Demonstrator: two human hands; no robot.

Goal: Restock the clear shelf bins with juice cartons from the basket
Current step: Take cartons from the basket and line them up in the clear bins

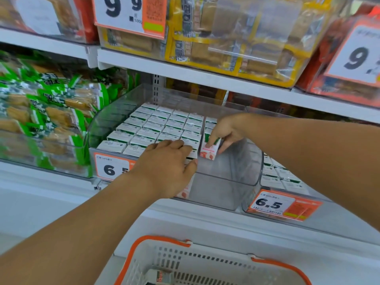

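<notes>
— Nearest to where I stood was the basket (205, 262), white mesh with orange handles, its lower part cut off from sight; something lay in its bottom, too dim to name.

— And the bin?

— The clear bin (242, 161) was packed on its left with rows of green-and-white cartons (156, 128). Its right front corner stood bare, open room up to the curved wall.

— The hands?

— The right hand (224, 130) pinched a pink-and-white carton (209, 151) by its top, thumb and fingers curled round it, the carton upright at the edge of that bare corner, touching the packed rows. The left hand (168, 165) lay flat, fingers straight, on the front cartons beside it.

— Anything hidden?

— Another pink carton (185, 192) showed only partly under the left wrist. Price tags (273, 204) read 6.5.
</notes>
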